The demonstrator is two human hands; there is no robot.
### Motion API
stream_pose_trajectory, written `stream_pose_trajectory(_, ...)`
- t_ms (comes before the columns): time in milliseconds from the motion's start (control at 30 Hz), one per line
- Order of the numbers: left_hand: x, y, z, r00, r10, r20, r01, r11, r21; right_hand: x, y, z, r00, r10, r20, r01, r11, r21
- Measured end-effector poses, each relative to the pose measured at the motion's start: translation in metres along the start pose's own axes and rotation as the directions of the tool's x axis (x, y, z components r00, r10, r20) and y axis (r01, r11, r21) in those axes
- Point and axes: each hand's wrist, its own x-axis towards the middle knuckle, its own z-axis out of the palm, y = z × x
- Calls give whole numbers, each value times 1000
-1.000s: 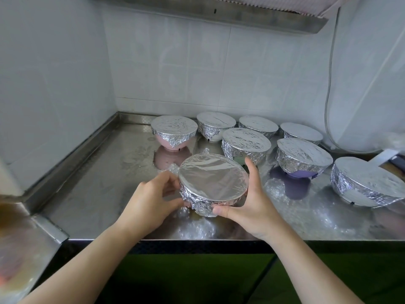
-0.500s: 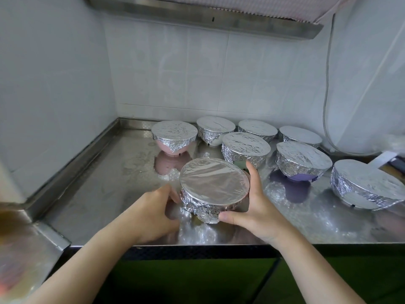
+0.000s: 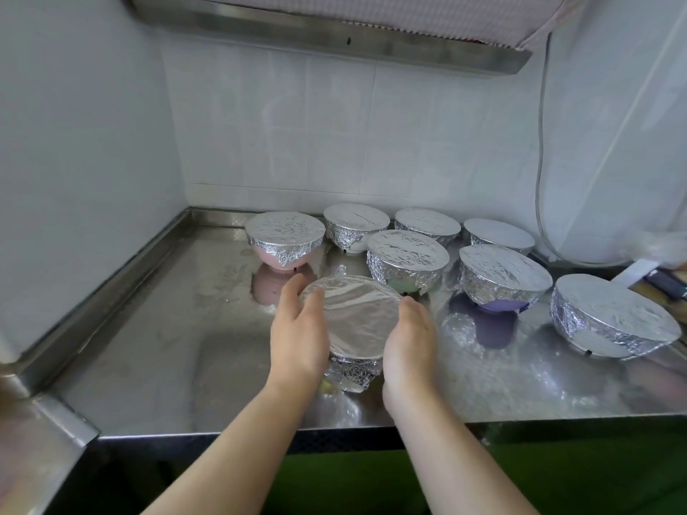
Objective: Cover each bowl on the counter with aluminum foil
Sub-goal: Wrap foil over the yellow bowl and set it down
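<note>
Steel surface set in a white-tiled corner, eight foil-covered bowls on it. The nearest bowl sits near the front edge, centre, its foil stretched smooth over the top and crumpled down the side facing the camera. The left hand lies along the bowl's left rim, fingers nearly straight and together, palm turned toward the foil. The right hand mirrors it on the right rim, fingers also nearly straight, pressing the foil edge (cupping the bowl between both palms, no curled grip visible). Whether the fingertips tuck under the rim cannot be told.

Far left, a pink bowl shows its lower half under the foil. Behind it along the back wall, left to right: a white bowl, a second one and a third, all capped. In the middle row sit a greenish bowl just right of and beyond the held one, and a purple bowl further right. At the far right a wide bowl stands well apart from the hands. A white cable hangs down the right wall. A metal hood edge runs across the top.
</note>
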Motion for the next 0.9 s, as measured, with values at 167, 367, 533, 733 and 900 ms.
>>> stream_pose_trajectory(167,-2,-7,-2,997,-71,-26,68,995,-76,3,1,9,995,47,-89,-45,999,28)
stream_pose_trajectory(367,-4,3,-17,994,-72,85,64,994,87,12,0,7,985,170,11,-170,984,48)
stream_pose_trajectory(533,16,21,-31,999,-32,4,31,988,150,4,-17,3,998,28,-53,-31,998,-55)
stream_pose_trajectory(733,30,1,-22,989,-18,150,15,1000,26,-21,-15,6,996,-84,32,87,985,-146)
stream_pose_trajectory(900,26,-15,-13,985,-150,90,168,949,-268,-17,-8,14,997,-43,-67,39,998,-55)
